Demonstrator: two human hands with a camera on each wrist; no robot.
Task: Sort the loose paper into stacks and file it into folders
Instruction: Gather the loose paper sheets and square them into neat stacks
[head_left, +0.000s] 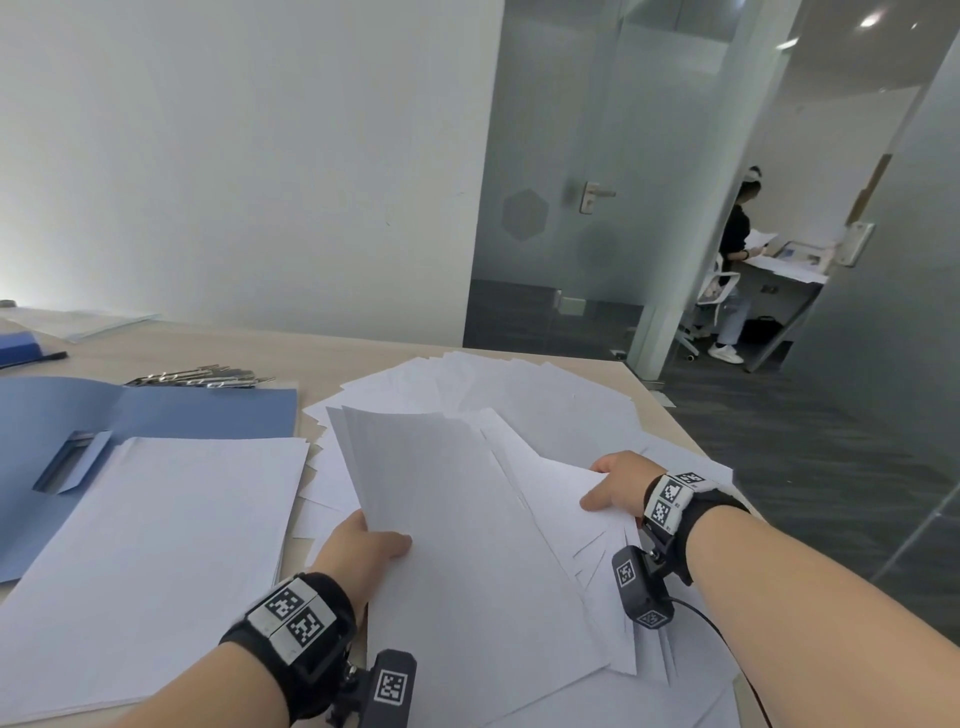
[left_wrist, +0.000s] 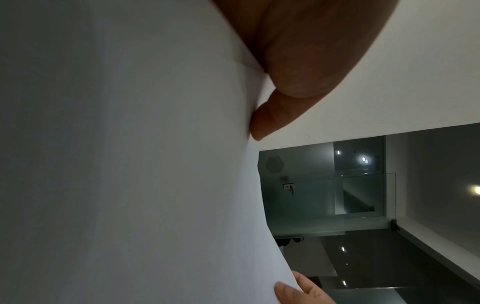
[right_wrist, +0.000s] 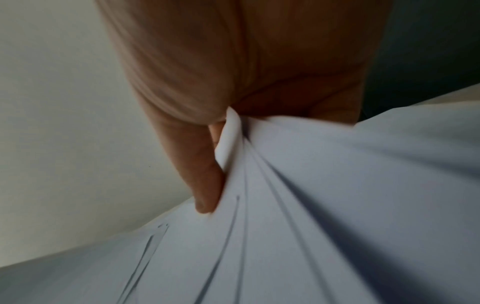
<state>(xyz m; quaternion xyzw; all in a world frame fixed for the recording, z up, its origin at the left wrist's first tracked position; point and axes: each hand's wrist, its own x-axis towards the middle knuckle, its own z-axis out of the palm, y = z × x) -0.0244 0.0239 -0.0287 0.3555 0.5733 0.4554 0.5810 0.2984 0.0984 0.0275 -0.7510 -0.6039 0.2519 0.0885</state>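
A batch of white sheets (head_left: 457, 519) is lifted over the loose paper pile (head_left: 545, 395) on the table. My left hand (head_left: 363, 545) pinches its near left edge, thumb on top; the left wrist view shows the thumb (left_wrist: 270, 121) pressed on the sheet (left_wrist: 130, 164). My right hand (head_left: 615, 483) grips a fanned bundle of sheets (right_wrist: 311, 205) at the right, thumb (right_wrist: 205, 185) on top. A neat paper stack (head_left: 156, 545) lies on an open blue folder (head_left: 156, 410) at the left.
Metal binder clips (head_left: 202, 376) lie behind the folder. More folders and papers (head_left: 62, 325) sit at the far left. The table's right edge (head_left: 691, 441) drops to dark carpet. A glass door (head_left: 571, 208) and a person at a desk (head_left: 737, 260) are beyond.
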